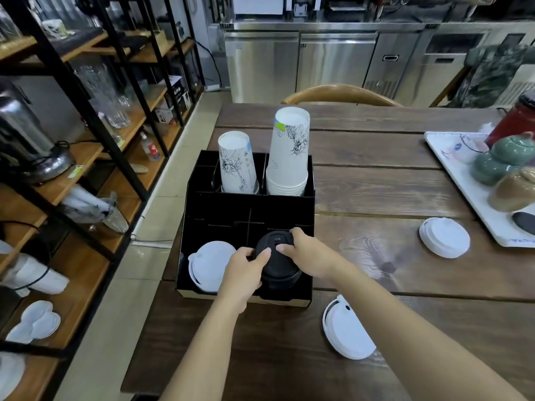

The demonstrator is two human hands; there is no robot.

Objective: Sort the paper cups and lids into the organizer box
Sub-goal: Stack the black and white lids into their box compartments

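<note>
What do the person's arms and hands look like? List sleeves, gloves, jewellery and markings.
Both forearms are bare up to the frame's bottom edge: no sleeves show. The left hand and right hand wear no gloves. No rings, watch, bracelets or markings are visible. The fingers have short, unpainted nails.

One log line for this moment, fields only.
both hands on black lids | front-right slot of box | white lids on table

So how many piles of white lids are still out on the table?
2. One white lid pile lies near the table's front edge, right of the organizer box; the other sits further right, beside the tray. How many lids each pile holds is unclear.
</note>
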